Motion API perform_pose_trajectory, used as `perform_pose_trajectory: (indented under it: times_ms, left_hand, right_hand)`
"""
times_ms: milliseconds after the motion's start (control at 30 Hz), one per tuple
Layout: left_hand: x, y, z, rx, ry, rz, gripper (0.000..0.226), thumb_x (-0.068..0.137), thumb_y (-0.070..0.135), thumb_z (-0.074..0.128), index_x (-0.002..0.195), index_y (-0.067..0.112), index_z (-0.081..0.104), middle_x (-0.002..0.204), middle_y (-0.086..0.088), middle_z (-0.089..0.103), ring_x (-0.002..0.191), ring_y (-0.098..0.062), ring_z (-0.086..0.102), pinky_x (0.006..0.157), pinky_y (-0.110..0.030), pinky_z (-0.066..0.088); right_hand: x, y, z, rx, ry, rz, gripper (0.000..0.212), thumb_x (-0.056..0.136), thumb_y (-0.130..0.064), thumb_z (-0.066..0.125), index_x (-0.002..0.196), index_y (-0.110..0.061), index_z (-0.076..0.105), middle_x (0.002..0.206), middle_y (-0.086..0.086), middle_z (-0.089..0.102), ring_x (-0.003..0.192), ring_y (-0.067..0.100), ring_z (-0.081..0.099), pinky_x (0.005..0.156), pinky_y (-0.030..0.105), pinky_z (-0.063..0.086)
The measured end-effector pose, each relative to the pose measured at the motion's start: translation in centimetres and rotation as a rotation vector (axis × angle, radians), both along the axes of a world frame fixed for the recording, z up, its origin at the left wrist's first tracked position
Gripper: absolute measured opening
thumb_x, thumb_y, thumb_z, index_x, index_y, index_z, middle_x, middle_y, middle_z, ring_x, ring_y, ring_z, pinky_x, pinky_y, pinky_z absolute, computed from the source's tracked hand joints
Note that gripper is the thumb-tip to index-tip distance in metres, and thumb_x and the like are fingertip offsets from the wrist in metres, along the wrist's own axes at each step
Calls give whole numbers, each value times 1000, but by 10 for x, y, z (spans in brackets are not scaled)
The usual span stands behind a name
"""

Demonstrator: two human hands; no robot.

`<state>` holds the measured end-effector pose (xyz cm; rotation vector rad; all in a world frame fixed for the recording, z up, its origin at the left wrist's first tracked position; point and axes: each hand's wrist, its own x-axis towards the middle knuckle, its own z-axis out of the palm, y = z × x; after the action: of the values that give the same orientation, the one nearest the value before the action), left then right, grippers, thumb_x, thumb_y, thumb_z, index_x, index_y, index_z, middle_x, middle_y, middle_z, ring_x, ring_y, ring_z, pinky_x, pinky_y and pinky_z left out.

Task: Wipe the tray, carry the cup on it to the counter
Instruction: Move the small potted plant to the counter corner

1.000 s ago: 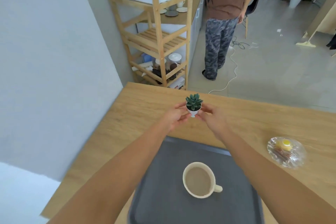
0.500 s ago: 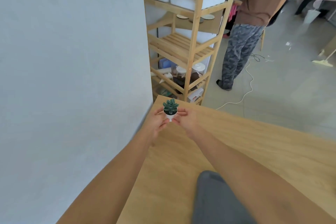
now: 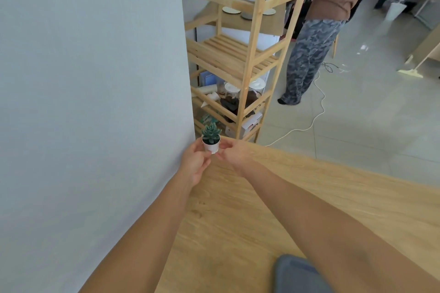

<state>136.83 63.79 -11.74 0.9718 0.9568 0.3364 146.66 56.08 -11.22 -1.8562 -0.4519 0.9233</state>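
Two hands share one tiny load: our left hand (image 3: 195, 163) and right hand (image 3: 234, 153) have their fingers (image 3: 199, 147) clamped on the white pot of the small succulent (image 3: 211, 138), held over the far corner of the desk (image 3: 273, 197), close by the wall (image 3: 90, 102). We judge we're clearing it aside. Best to lower it upright, well onto the wood, before letting go. Only a corner of the tray (image 3: 297, 273) shows at bottom; the cup is out of view.
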Motion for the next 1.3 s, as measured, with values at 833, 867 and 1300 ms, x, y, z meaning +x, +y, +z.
perform_pose_trajectory:
  times_ms: [833, 867, 1300]
  left_hand:
    - [168, -383, 83, 160, 262, -671, 45, 91, 26, 61, 132, 9, 50, 117, -6, 56, 91, -17, 50, 80, -35, 46]
    - [176, -408, 82, 150, 263, -732, 48, 90, 30, 62, 132, 11, 49, 130, -6, 52, 101, -18, 49, 89, -38, 44]
    - [212, -559, 31, 146, 495, -941, 76, 74, 46, 76, 135, 11, 48, 142, -5, 48, 127, -24, 47, 100, -44, 39]
  right_hand:
    - [106, -497, 64, 49, -374, -637, 27, 87, -3, 48, 101, -10, 69, 72, -1, 68, 55, 5, 62, 57, 21, 49]
    - [107, -525, 63, 38, -417, -720, 24, 87, -6, 50, 99, -13, 70, 72, -1, 69, 57, 6, 62, 58, 22, 49]
    - [123, -668, -35, -48, 20, -754, 35, 84, -47, 53, 67, -17, 60, 64, 1, 59, 64, 22, 55, 68, 38, 46]
